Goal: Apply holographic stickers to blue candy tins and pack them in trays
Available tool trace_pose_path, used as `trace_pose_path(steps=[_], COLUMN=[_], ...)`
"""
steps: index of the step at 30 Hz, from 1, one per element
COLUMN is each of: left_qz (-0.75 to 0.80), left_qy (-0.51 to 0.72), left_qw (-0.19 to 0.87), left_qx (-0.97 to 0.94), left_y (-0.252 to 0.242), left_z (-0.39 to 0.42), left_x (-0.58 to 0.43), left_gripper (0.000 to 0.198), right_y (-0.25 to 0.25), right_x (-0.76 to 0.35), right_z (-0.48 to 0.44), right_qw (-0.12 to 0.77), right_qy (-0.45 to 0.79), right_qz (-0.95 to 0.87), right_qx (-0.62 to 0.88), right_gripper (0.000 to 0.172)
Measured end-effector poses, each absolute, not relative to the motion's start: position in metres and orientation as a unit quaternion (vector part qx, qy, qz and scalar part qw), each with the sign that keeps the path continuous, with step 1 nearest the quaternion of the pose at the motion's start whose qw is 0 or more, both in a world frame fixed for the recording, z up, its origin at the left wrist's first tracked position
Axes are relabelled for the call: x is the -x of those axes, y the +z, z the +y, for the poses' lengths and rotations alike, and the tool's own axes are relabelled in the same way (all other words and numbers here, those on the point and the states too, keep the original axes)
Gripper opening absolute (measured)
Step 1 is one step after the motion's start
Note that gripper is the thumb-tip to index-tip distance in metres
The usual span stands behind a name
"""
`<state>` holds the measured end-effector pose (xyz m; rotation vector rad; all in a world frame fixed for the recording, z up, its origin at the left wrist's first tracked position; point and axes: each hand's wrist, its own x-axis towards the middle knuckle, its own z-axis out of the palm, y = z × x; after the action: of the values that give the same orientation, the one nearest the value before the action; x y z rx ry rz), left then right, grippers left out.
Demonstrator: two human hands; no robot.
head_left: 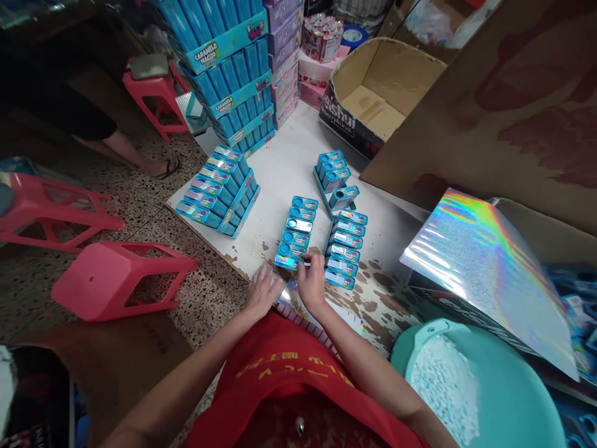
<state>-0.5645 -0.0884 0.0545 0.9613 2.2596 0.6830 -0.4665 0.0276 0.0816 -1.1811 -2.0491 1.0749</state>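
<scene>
My right hand (311, 283) is at the near end of a row of small blue candy boxes (296, 225), its fingers pinched together beside the nearest box, which has a shiny rainbow top. Whatever lies between those fingertips is too small to make out. Just left of it, my left hand (263, 291) hovers over the table's front edge, smeared by motion. Under and between both hands lies a shiny sticker sheet (345, 316), partly covered by my right forearm. Several boxes in the row show round marks on top. Another row of blue boxes (345, 249) stands to the right, with shiny labels on top.
On the white table (280, 165) are a display tray (224, 190) of blue boxes, a partly filled tray (333, 177) and stacked displays (228, 74). At right are a cardboard box (387, 81), a holographic sheet (485, 274) and a teal tub (508, 386). Red stools (116, 280) stand left.
</scene>
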Motion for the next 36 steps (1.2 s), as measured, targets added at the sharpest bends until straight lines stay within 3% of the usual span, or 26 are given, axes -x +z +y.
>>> trace_pose_path(steps=[4, 9, 12, 14, 16, 20, 25, 29, 36], left_qz=[0.814, 0.711, 0.668, 0.649, 0.651, 0.676, 0.693, 0.706, 0.725], left_qy=[0.216, 0.154, 0.083, 0.028, -0.007, -0.003, 0.006, 0.017, 0.03], left_qw=[0.244, 0.28, 0.301, 0.313, 0.327, 0.343, 0.339, 0.357, 0.356], left_qx=[-0.481, -0.626, -0.676, -0.692, -0.685, -0.652, -0.637, -0.611, -0.589], left_y=[0.067, 0.074, 0.073, 0.074, 0.078, 0.084, 0.081, 0.075, 0.062], left_z=[-0.105, -0.073, -0.044, -0.031, -0.023, -0.019, -0.02, -0.019, -0.016], left_x=[0.559, 0.536, 0.53, 0.532, 0.536, 0.544, 0.542, 0.541, 0.537], left_gripper=[0.034, 0.027, 0.028, 0.024, 0.023, 0.028, 0.03, 0.028, 0.028], right_y=[0.081, 0.063, 0.058, 0.059, 0.062, 0.065, 0.056, 0.052, 0.072], right_x=[0.401, 0.349, 0.351, 0.355, 0.357, 0.359, 0.364, 0.358, 0.354], right_z=[0.007, 0.01, 0.02, 0.024, 0.027, 0.023, 0.011, 0.007, 0.01], right_qw=[0.214, -0.01, -0.084, -0.072, -0.038, 0.027, 0.033, 0.042, 0.057], right_qy=[0.403, 0.253, 0.313, 0.354, 0.342, 0.21, 0.137, 0.136, 0.207], right_qz=[-0.818, -0.819, -0.802, -0.798, -0.81, -0.868, -0.926, -0.94, -0.925], right_qx=[0.351, 0.515, 0.501, 0.482, 0.475, 0.449, 0.349, 0.309, 0.315], right_gripper=[0.012, 0.035, 0.02, 0.01, 0.013, 0.016, 0.03, 0.031, 0.015])
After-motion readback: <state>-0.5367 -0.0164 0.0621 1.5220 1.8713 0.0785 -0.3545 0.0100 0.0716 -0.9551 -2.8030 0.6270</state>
